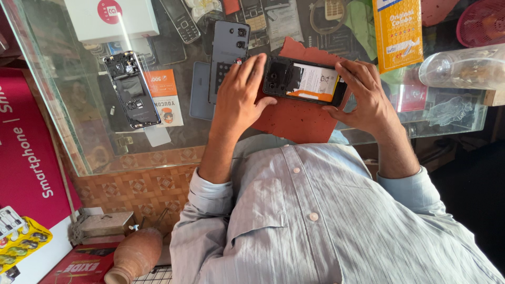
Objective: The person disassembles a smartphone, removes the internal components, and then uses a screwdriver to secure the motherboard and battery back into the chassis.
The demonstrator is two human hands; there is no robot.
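opened smartphone [305,80] gripped at both ends by left hand [239,97] and right hand [365,97] | red mat [294,118] beneath hands | detached back cover [229,47], apparently, just beyond left fingers

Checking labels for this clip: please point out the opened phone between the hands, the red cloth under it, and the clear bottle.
Opened phone [305,80]: head view, on its white battery.
Red cloth [294,118]: head view, bare middle below the phone.
Clear bottle [465,66]: head view, on its body.
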